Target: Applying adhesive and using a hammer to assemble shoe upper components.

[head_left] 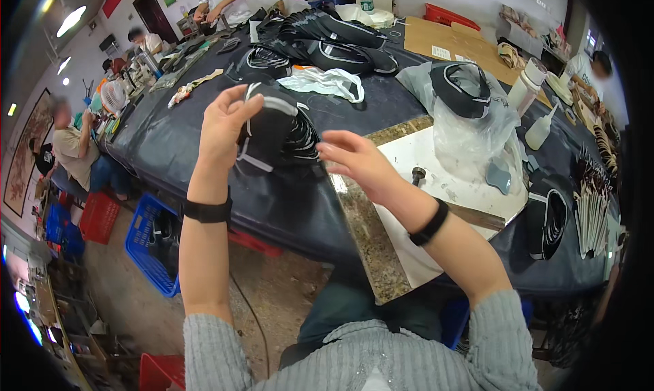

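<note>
Grey knit sleeves lie nearest. Past them, a black fabric stack is over the dark bench, its upper edge pinched in the left grip, thumb against fingers. The right grip, loosely open and holding nothing, hovers beside the stack; whether it touches, I cannot tell. A white board spreads rightward beneath that grip; a white bag lies beyond both.

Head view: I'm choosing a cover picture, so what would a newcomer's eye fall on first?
First, the black, grey-edged stack left of centre, the left hand on it and the right hand open beside it. Then the crumpled clear bag on the white board at right, and the blue basket on the floor at left.
</note>
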The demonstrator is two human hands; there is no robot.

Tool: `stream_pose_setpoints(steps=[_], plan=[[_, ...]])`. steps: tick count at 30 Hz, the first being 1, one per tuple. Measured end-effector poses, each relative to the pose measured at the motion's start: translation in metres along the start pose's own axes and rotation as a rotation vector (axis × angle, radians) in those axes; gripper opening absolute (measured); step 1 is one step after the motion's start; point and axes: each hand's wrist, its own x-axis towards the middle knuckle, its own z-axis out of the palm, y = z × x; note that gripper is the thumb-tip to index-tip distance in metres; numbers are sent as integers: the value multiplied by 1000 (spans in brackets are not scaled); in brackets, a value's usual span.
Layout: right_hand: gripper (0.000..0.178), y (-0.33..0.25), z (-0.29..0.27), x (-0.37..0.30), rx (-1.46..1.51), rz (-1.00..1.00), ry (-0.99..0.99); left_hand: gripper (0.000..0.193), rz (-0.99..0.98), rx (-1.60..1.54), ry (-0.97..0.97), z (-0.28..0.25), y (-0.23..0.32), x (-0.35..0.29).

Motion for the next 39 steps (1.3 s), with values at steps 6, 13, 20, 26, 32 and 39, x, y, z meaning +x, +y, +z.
stream_pose_setpoints(steps=[6, 13, 20, 26, 32, 39], plan=[[27, -3, 33, 64, 547, 110, 1, 45, 8, -225, -109, -1, -9, 13], [17, 25, 31, 90, 487, 13, 252, 26, 355, -362, 236, -41, 11, 31], [8, 36, -1, 64, 373, 152, 204, 45, 704, 141, 134, -90, 138, -22], [26, 16, -25, 3, 335, -128, 250, 62, 890, 659, 51, -6, 95, -123], [49, -11, 28, -137, 650, 10, -262, 79, 438, 372, -551, 66, 20, -176], [23, 3, 22, -183, 583, 26, 238, 47, 324, 159, -172, 101, -2, -194]])
